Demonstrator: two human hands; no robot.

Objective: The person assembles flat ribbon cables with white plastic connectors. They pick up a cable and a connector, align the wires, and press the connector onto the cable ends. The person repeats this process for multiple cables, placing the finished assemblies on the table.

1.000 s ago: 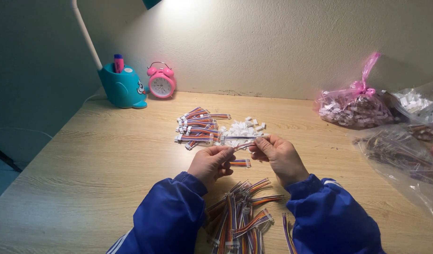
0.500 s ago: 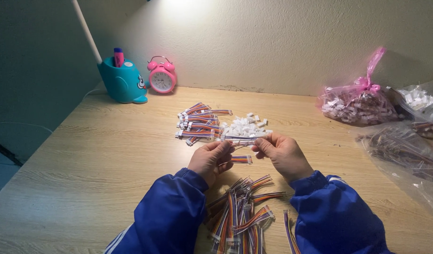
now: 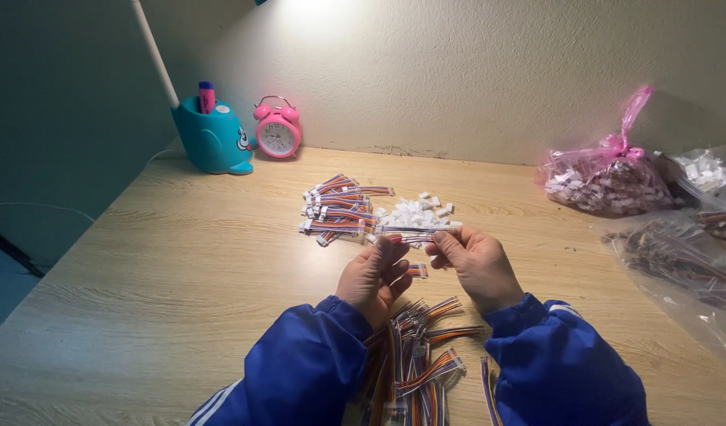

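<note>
My left hand (image 3: 375,276) and my right hand (image 3: 475,264) together hold a short multicoloured ribbon cable (image 3: 417,231) stretched level between their fingertips, above the wooden table (image 3: 181,260). Just beyond the hands lies a small heap of white plastic connectors (image 3: 410,213) and a stack of finished cables with white ends (image 3: 339,209). A loose pile of multicoloured cables (image 3: 422,351) lies between my blue sleeves, near the table's front edge.
A teal pen holder (image 3: 213,138) with a lamp stem and a pink alarm clock (image 3: 278,130) stand at the back left by the wall. A tied pink bag of parts (image 3: 608,177) and clear bags of cables (image 3: 686,256) lie at the right.
The hands and the cable between them stay in nearly the same spot; the view has shifted slightly. The fingers have adjusted a little on the cable's ends.
</note>
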